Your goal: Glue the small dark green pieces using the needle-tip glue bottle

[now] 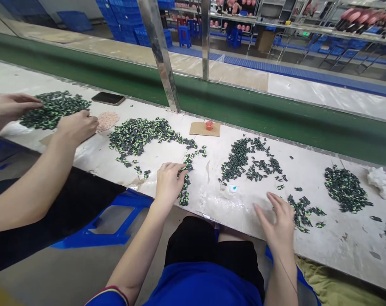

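Note:
Small dark green and black plastic parts lie in heaps on a white plastic-covered workbench [307, 170]. My left hand [169, 182] rests knuckles up with its fingers curled onto a short row of these parts [184, 187]. What is under the fingertips is hidden. My right hand [277, 223] lies flat, fingers stretched out, just left of a loose scatter of parts [302, 210]. Between the hands stands a small white glue bottle [231, 190]. A larger heap [138, 134] sits beyond my left hand and another heap [243, 159] beyond the bottle.
A co-worker's two hands [76, 125] work at a heap [54, 108] on the left, beside a pink pile [107, 120] and a phone [108, 98]. An orange cap [209, 125] sits on cardboard. A metal post [161, 55], a green belt [259, 112] and another heap [347, 189] stand further off.

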